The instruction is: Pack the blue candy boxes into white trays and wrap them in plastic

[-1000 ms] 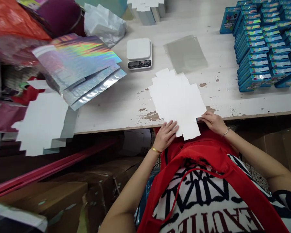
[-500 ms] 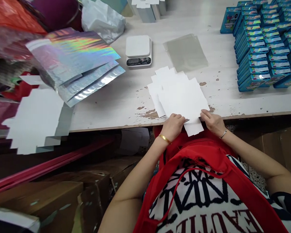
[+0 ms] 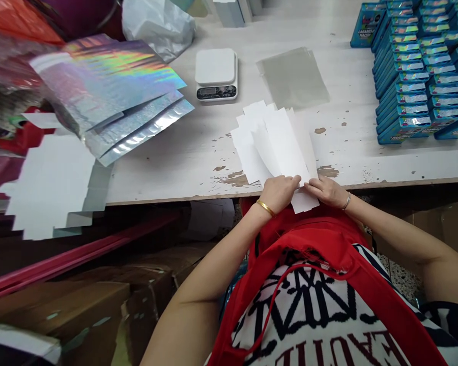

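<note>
A white die-cut box blank (image 3: pixel 286 140) is partly folded, its side panels bent up along creases. Its near end lies between my two hands at the table's front edge. My left hand (image 3: pixel 280 193) is closed on the blank's left side, and my right hand (image 3: pixel 326 191) pinches its right side close by. A white flap sticks out below the fingers. Under the blank, at its left, lie more flat white box blanks (image 3: pixel 248 147). Just behind them rest clear plastic sheets (image 3: pixel 293 76).
A white digital scale (image 3: pixel 216 73) stands at the back. Shiny holographic pouches (image 3: pixel 110 86) and a stack of white box blanks (image 3: pixel 53 178) are at the left. Rows of blue printed boxes (image 3: pixel 408 96) fill the right. Cardboard cartons (image 3: pixel 61 315) sit below the table.
My hands have come closer together. The blank between them, flat before, is now bent inward along its creases and looks narrower.
</note>
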A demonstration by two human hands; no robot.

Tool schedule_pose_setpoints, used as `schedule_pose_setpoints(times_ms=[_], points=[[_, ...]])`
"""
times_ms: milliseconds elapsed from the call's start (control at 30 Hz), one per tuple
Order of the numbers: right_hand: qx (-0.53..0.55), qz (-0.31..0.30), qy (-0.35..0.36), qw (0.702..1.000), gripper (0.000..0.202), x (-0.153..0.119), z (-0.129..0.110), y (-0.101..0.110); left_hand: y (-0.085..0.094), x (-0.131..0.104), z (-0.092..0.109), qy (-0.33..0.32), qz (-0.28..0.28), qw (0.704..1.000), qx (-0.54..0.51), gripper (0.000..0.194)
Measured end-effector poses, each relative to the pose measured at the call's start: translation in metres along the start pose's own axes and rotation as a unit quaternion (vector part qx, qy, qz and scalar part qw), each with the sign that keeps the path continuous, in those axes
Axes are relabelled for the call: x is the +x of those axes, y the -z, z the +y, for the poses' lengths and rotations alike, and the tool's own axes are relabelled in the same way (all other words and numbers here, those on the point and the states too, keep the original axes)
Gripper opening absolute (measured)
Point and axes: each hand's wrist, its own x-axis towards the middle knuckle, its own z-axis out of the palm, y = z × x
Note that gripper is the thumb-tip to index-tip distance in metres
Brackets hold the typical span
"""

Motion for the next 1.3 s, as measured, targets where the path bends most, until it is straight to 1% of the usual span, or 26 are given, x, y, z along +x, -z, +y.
schedule_pose_setpoints(times_ms=[133, 200, 233, 333, 433, 500, 567, 600, 667, 767, 833, 933, 967, 1000, 1033, 1067, 1133, 1167, 1200, 1233, 1267, 1300], points=[[0.036, -0.038, 0.037, 0.998, 0.049, -0.011, 0.002, 0.007, -0.005, -0.005, -0.003, -0.047, 0.010, 0.999, 0.000, 0.021], [0.047, -0.045, 0.040, 0.997, 0.056, -0.015, 0.002, 0.007, -0.006, -0.006, -0.003, -0.061, 0.018, 0.998, 0.008, 0.022], [0.050, -0.041, 0.032, 0.997, 0.056, -0.016, 0.001, 0.006, -0.006, -0.006, -0.003, -0.066, 0.021, 0.998, 0.013, 0.023], [0.053, -0.016, -0.012, 0.998, 0.047, -0.014, -0.002, -0.003, -0.003, -0.006, -0.006, -0.083, 0.027, 0.996, 0.021, 0.026], [0.048, 0.009, -0.042, 0.998, 0.042, -0.009, -0.006, -0.011, 0.001, -0.006, -0.012, -0.142, 0.027, 0.989, -0.005, 0.028], [0.041, 0.027, -0.052, 0.997, 0.039, -0.006, -0.008, -0.012, 0.002, -0.006, -0.017, -0.180, 0.033, 0.983, -0.032, 0.035], [0.043, 0.045, -0.062, 0.996, 0.037, -0.004, -0.010, -0.012, 0.001, -0.006, -0.021, -0.190, 0.045, 0.979, -0.050, 0.042], [0.049, 0.058, -0.070, 0.995, 0.036, -0.003, -0.011, -0.012, 0.000, -0.005, -0.022, -0.184, 0.051, 0.980, -0.057, 0.042], [0.068, 0.091, -0.096, 0.989, 0.038, -0.002, -0.014, -0.011, -0.001, -0.002, -0.021, -0.148, 0.053, 0.985, -0.066, 0.039], [0.082, 0.139, -0.123, 0.979, 0.046, -0.002, -0.021, -0.015, 0.001, 0.005, -0.016, -0.059, 0.033, 0.996, -0.059, 0.035], [0.063, 0.143, -0.118, 0.981, 0.048, -0.004, -0.026, -0.018, 0.005, 0.011, -0.010, -0.007, 0.012, 0.999, -0.048, 0.032], [0.016, 0.099, -0.109, 0.989, 0.049, -0.007, -0.030, -0.022, 0.007, 0.016, -0.004, 0.042, -0.013, 0.997, -0.064, 0.029], [0.006, 0.079, -0.107, 0.991, 0.050, -0.007, -0.031, -0.022, 0.007, 0.015, -0.003, 0.048, -0.004, 0.995, -0.083, 0.028], [0.000, 0.061, -0.106, 0.992, 0.050, -0.008, -0.031, -0.021, 0.005, 0.013, -0.003, 0.047, 0.022, 0.993, -0.107, 0.027], [-0.005, 0.048, -0.104, 0.993, 0.050, -0.007, -0.031, -0.020, 0.002, 0.009, -0.004, 0.037, 0.066, 0.988, -0.135, 0.029], [-0.009, 0.040, -0.101, 0.994, 0.050, -0.007, -0.030, -0.019, -0.002, 0.004, -0.005, 0.022, 0.125, 0.978, -0.163, 0.034], [-0.023, 0.042, -0.094, 0.994, 0.047, -0.004, -0.029, -0.017, -0.014, -0.009, -0.009, -0.005, 0.258, 0.943, -0.211, 0.053], [-0.031, 0.046, -0.093, 0.994, 0.045, -0.003, -0.029, -0.017, -0.022, -0.017, -0.010, -0.008, 0.314, 0.921, -0.230, 0.065], [-0.037, 0.051, -0.094, 0.994, 0.043, -0.001, -0.029, -0.017, -0.031, -0.023, -0.011, -0.005, 0.351, 0.902, -0.251, 0.078], [-0.040, 0.055, -0.097, 0.993, 0.041, 0.000, -0.030, -0.017, -0.041, -0.029, -0.010, 0.004, 0.367, 0.888, -0.276, 0.088], [-0.039, 0.058, -0.102, 0.992, 0.040, 0.001, -0.031, -0.018, -0.051, -0.032, -0.008, 0.015, 0.363, 0.880, -0.305, 0.096], [-0.035, 0.059, -0.109, 0.992, 0.039, 0.003, -0.032, -0.019, -0.061, -0.035, -0.005, 0.027, 0.342, 0.876, -0.339, 0.102]])
